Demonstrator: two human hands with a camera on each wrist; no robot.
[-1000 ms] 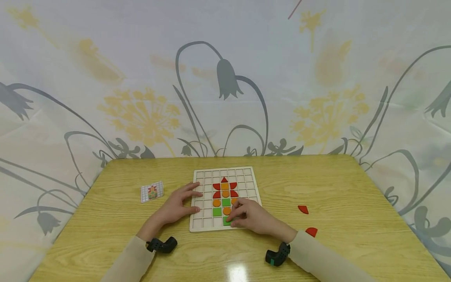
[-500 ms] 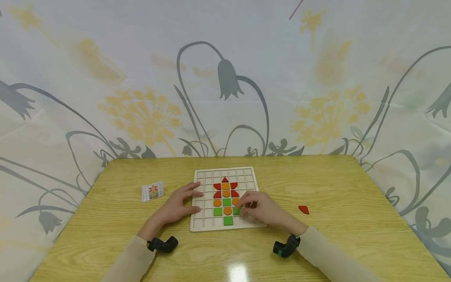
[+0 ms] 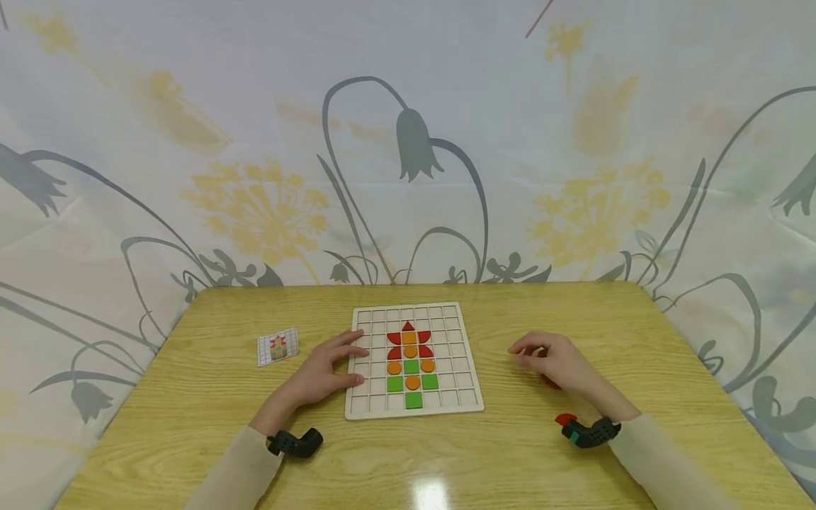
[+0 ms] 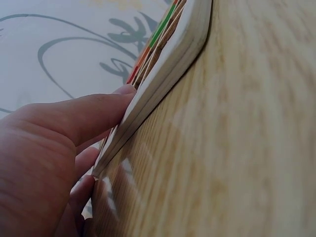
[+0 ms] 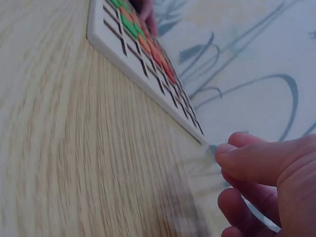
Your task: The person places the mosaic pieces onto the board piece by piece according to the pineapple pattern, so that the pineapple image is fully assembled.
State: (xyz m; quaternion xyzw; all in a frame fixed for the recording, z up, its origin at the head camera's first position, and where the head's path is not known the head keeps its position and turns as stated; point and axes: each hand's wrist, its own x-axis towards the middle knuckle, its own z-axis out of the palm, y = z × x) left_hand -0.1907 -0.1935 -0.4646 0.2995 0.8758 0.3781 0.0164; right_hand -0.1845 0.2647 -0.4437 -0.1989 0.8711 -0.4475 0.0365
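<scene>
A white grid board (image 3: pixel 452 365) lies on the table, with red, orange and green flat pieces set in its cells. At its left edge, my left hand (image 3: pixel 320 370) rests with fingers and thumb spread on the rim; the left wrist view shows the thumb (image 4: pixel 98 111) against that edge. To the right of the board, my right hand (image 3: pixel 561 363) hovers over the table with loosely bent fingers and nothing visible in them. One red quarter-circle piece (image 3: pixel 551 383) is mostly hidden beneath it. Another red quarter-circle piece (image 3: pixel 564 419) lies nearer, partly covered by the wrist camera.
A small pattern card (image 3: pixel 277 346) printed with a coloured figure on a grid lies left of the board. The wooden table (image 3: pixel 382 460) runs back to a wall cloth (image 3: pixel 287 163) with flower drawings. Green squares (image 3: pixel 414 400) fill cells low on the board.
My right hand has left a green square in the board's lower part and moved right, over the red pieces. The left hand has stayed at the board's edge.
</scene>
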